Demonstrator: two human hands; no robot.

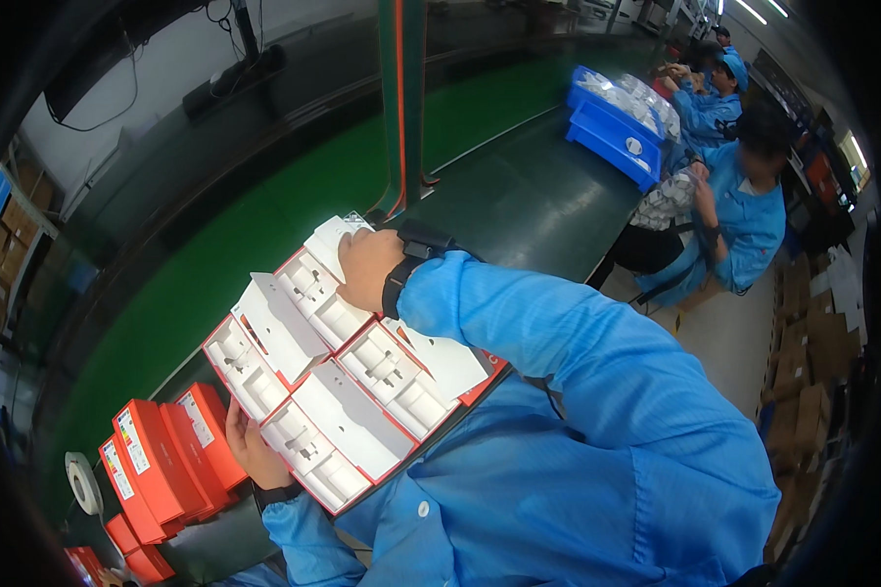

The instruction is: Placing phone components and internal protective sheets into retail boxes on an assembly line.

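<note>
Several opened red-and-white boxes lie side by side in front of me, with white lids folded back and moulded white trays inside. My left hand is at the left edge of the nearest box, its fingers against the side and partly hidden below. Across the group reaches my right hand, its fingers curled at the white lid of the farthest box; the fingertips are partly hidden. Another open box is on the left, and one more lies under my right forearm.
Closed red boxes are stacked at the left, beside a white tape roll. A green post rises beyond the dark worktable. Blue bins with bagged parts stand at the far right, near seated people in blue.
</note>
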